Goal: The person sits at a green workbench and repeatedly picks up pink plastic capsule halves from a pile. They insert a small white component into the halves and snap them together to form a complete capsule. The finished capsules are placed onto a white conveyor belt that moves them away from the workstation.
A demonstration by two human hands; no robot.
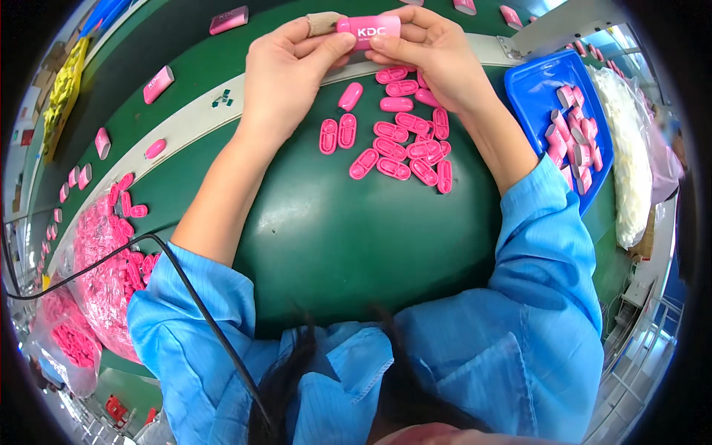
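Note:
At the far edge of the table, both hands hold one pink oblong case (pixel 380 30) with white printing on its face. My left hand (pixel 285 78) pinches its left end between thumb and fingers; a tan wrap covers one fingertip. Gripping the right end, my right hand (pixel 437 55) has its thumb on the front. Nearer to me lie several loose pink oval shells (pixel 389 148), most with their hollow sides up. A smooth pink oval piece (pixel 351 96) with a dark end rests below my left hand.
Right of my right arm, a blue tray (pixel 523 89) holds several pink-and-white sleeves (pixel 572 133). Clear bags of pink parts (pixel 100 259) sit at the left, crossed by a black cable (pixel 185 278). Beyond a pale rail (pixel 200 111), printed pink cases (pixel 158 84) lie on a green surface.

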